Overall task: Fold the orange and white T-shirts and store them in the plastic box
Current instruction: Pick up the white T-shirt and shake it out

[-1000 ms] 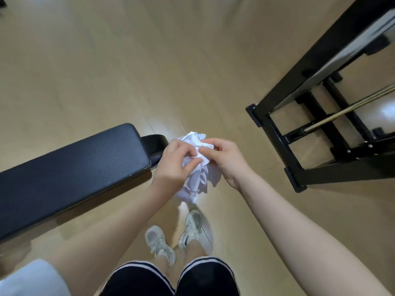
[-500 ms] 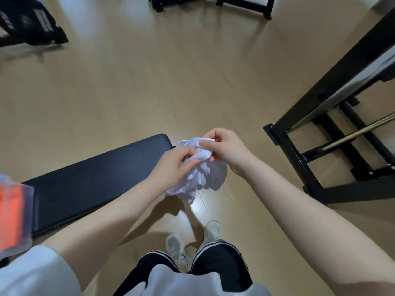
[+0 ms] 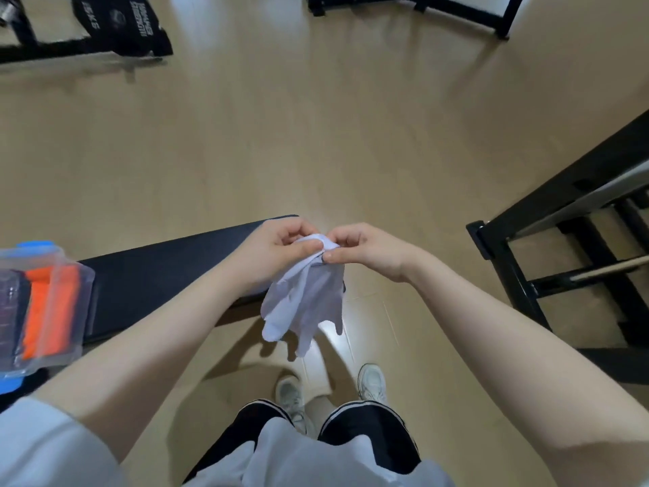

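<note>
A small white T-shirt hangs crumpled in the air in front of me, above the floor and my shoes. My left hand and my right hand both pinch its top edge, close together. At the far left a clear plastic box with blue clips stands on a black padded bench. A folded orange T-shirt lies inside the box beside something dark.
A black metal rack with a brass-coloured bar stands to my right. More black equipment and a frame stand at the far side of the tan wooden floor.
The view has tilted up, bringing the box into sight. The bunched white T-shirt now hangs down longer from my two hands, which have risen and pinch its top edge.
</note>
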`<state>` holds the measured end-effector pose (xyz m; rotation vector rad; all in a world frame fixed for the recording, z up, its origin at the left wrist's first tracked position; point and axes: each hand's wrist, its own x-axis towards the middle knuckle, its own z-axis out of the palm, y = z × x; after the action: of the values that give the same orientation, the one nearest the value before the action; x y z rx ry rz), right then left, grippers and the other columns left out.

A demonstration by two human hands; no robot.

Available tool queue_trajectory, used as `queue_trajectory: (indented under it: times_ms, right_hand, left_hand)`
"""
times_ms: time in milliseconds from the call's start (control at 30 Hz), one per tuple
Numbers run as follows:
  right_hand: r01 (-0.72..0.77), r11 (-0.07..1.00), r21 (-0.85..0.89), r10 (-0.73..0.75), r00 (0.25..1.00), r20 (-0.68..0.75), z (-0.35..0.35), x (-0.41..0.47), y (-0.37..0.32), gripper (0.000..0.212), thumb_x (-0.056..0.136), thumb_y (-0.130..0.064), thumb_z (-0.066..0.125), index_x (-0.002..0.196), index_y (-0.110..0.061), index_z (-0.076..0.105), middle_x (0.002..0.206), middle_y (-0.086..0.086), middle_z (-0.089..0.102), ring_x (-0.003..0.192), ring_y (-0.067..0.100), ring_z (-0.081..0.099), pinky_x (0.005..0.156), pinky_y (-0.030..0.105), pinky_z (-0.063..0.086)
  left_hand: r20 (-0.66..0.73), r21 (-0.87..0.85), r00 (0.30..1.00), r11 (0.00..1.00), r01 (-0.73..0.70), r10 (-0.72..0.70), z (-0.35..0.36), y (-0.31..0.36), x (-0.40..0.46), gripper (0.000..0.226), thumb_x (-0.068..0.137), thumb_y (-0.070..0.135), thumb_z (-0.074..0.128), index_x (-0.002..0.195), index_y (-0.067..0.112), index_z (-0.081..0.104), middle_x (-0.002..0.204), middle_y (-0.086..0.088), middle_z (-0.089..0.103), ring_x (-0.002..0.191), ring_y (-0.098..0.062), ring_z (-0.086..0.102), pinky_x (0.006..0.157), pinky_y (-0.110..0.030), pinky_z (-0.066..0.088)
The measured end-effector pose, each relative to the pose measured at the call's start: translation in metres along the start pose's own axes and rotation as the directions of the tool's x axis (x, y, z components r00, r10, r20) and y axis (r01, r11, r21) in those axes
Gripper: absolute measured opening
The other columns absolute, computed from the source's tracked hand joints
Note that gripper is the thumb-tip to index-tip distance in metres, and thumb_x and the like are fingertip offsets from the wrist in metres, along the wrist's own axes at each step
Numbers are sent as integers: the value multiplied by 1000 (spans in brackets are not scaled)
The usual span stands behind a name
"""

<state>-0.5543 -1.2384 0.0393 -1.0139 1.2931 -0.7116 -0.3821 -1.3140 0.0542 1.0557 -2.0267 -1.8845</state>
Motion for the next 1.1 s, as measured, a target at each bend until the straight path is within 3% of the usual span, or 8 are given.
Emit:
queue_trajectory:
  times_ms: [167,333,567,667,800,933,1033,1100]
  right_hand:
    - [96,941,323,-52,988,-142,-34,-8,7,12,75,-19,59,64,-16,52,63,-1,57,60,15,49,57,24,37]
    - [14,827,562,93,982,-162,-81,-25,15,43,94,-23,43,54,-19,60,57,-3,64,56,11,61,62,24,43]
    - [-164,984,70,124,910,396,-104,-36,24,30,84,-34,42,91,-12,62,82,3,58,71,14,52,69,23,42]
    - [-18,1000,-13,21,954,300,-93,-35,17,24,83,-28,50,98,-10,58,80,-2,56,67,9,54,70,23,42]
    - [76,995,59,-80,993,84,-86,-28,17,11,75,-25,59,71,-15,58,70,4,51,68,16,45,66,27,35]
    - [71,942,328,-115,986,117,-101,-26,13,11,77,-17,50,67,-14,48,53,-5,55,56,14,44,59,26,34]
    - [49,964,261,-99,978,181,-109,-26,9,10,77,-19,49,69,-14,47,39,-11,39,41,6,30,48,22,20]
    - [42,984,175,-76,979,192,-113,-24,6,12,76,-18,51,66,-14,49,37,-14,36,38,3,25,45,22,16]
  left_hand:
    - [-45,78,994,992,99,-96,-3,2,6,18,85,25,63,77,8,63,62,1,56,57,-8,48,62,-23,37]
    - [-118,68,985,988,135,-127,13,8,9,29,77,34,53,65,9,57,54,7,48,54,-7,42,65,-26,33]
    - [-76,338,997,941,6,21,50,43,29,14,74,27,51,78,31,63,85,2,63,78,-6,54,75,-23,42]
    - [-25,533,997,845,-46,70,65,56,37,21,82,19,47,80,38,57,77,10,57,70,0,48,63,-12,36]
    - [-133,516,990,856,34,41,74,54,40,10,86,22,56,89,30,51,66,6,51,56,-2,40,55,-18,33]
    - [-190,375,981,921,103,-33,74,45,32,10,84,25,63,79,18,59,65,14,55,60,-3,45,60,-16,34]
    - [-202,325,975,933,151,-87,81,37,26,25,82,21,65,62,23,49,55,15,53,53,2,42,56,-14,32]
    - [-189,277,977,950,148,-97,85,34,26,21,75,29,67,66,17,52,68,-5,62,63,-7,47,64,-25,34]
